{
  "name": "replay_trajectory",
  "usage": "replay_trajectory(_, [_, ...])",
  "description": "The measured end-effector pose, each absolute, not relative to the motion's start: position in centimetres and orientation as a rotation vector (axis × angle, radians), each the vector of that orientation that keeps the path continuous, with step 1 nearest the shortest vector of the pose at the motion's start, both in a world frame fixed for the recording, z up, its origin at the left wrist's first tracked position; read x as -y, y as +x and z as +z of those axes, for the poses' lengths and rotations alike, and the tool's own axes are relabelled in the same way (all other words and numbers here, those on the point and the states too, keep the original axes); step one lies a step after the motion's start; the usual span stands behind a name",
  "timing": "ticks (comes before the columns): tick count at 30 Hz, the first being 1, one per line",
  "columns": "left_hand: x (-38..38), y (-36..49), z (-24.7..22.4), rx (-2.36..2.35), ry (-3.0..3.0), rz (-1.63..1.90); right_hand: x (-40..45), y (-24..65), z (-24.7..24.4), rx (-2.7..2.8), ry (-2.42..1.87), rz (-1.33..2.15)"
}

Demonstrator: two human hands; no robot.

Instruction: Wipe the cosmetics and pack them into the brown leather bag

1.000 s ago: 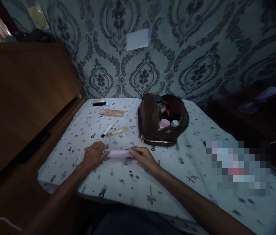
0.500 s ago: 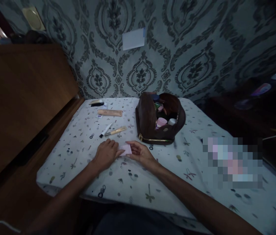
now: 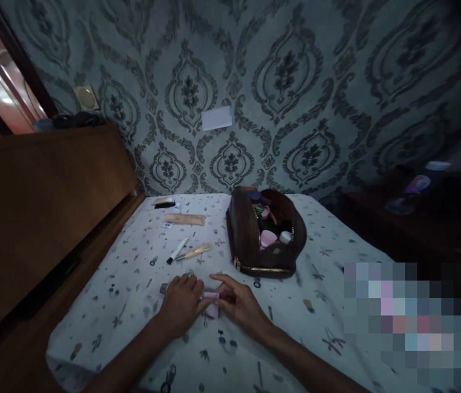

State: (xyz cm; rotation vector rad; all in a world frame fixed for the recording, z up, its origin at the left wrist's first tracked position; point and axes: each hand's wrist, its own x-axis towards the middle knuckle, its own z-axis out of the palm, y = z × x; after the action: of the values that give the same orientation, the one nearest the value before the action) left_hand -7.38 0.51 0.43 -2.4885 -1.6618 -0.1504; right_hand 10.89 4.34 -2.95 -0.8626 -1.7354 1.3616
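Note:
Above the patterned cloth, my left hand [image 3: 183, 303] is closed around a slim pink item [image 3: 210, 296], its fingers hiding much of it. A grey end [image 3: 163, 288] sticks out on the left side of that hand. At the pink end, my right hand [image 3: 240, 305] has its thumb and curled fingertips against the item, while the index finger is stretched out above. Beyond the hands lie a white brush [image 3: 178, 251] and a brush with a light handle [image 3: 194, 252]. Farther back is a beige tube [image 3: 185, 219].
A brown cosmetic bag [image 3: 261, 262] stands unzipped at the back right, with several jars and items inside. Small black and beige items [image 3: 165, 204] lie by the wall. A wooden headboard [image 3: 50, 218] rises on the left. A blurred-out patch covers the right side.
My view has tilted up, so everything sits lower. The pink item has turned in my hands: a broad pale face showed before, now a narrow end and a grey tip show.

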Motion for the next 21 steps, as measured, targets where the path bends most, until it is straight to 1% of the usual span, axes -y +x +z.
replay_trajectory(5, [0.1, -9.9, 0.5, 1.794, -2.438, -0.138, -3.9, 10.8, -2.2, 1.792, -0.914, 1.283])
replay_trajectory(12, [0.6, -14.1, 0.4, 2.087, -2.287, -0.132, -3.9, 10.7, -2.1, 1.816, -1.012, 1.273])
replay_trajectory(17, [0.4, -15.1, -0.2, 2.257, -2.291, -0.26, -3.7, 10.9, -2.1, 1.979, -1.076, 1.206])
replay_trajectory(21, [-0.1, -15.0, -0.4, 2.349, -2.334, -0.503, -3.5, 10.9, -2.3, 2.013, -1.154, 1.178])
